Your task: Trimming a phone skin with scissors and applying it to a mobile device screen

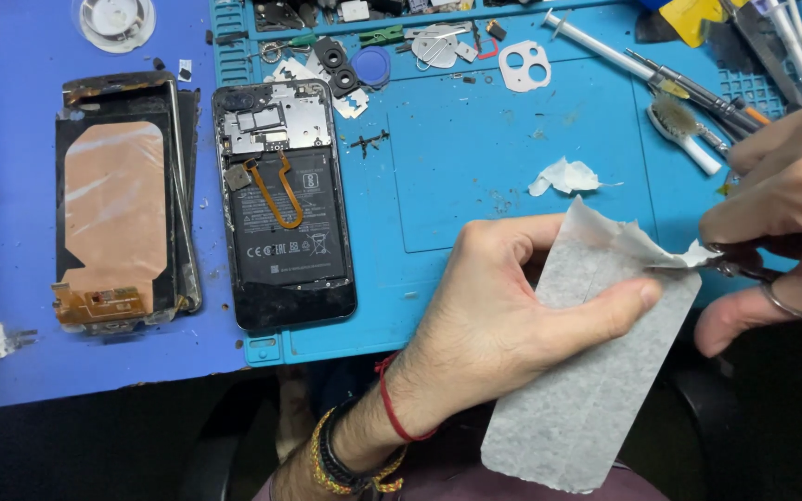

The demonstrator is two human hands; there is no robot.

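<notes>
My left hand [503, 306] pinches a long grey-white sheet [587, 390] of thin film or paper, thumb on top, over the front edge of the blue mat. My right hand [786, 209] grips small scissors [744, 269], whose blades meet the sheet's torn upper right corner. An opened phone [285, 204] with its back off, battery and an orange flex cable exposed, lies at the mat's left. Left of it rests a detached screen panel [122, 199] with a copper-coloured backing.
The blue work mat [475, 139] carries a crumpled white scrap [563, 176], a syringe [596, 46], a brush [684, 130], tweezers and pens at the right, and several small parts and camera covers along the far edge. A round white tape roll [116, 20] sits top left.
</notes>
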